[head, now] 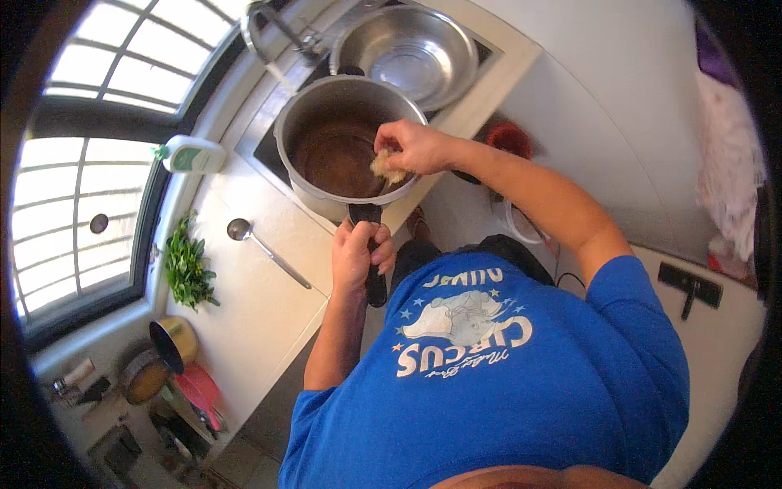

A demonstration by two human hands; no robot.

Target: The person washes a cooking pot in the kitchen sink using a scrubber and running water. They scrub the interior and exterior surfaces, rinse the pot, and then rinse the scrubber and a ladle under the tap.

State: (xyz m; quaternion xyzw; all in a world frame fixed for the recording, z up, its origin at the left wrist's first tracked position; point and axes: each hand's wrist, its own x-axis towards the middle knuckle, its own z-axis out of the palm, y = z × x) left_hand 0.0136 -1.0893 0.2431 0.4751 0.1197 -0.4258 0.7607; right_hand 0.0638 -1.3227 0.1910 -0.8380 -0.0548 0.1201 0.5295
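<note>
A deep metal pot (311, 195), probably a pressure cooker body, stands tilted over the sink's near edge. Its inside bottom is stained brown. My left hand (360, 250) is closed around the pot's long black handle (377, 287). At the inner wall nearest me on the right, my right hand (415, 147) pinches a pale yellowish scrubbing pad (386, 166). The fingers reach over the rim into the pot. Whether the pad presses on the metal cannot be told. Beyond the pot sits a wide steel basin (449, 67) at the sink.
A curved faucet (293, 43) rises behind the sink. On the counter's left lie a steel ladle (269, 250), leafy greens (186, 263) and a white bottle (198, 154) near the window. Further down are a gold-coloured pot (183, 342) and a pink strainer (198, 388).
</note>
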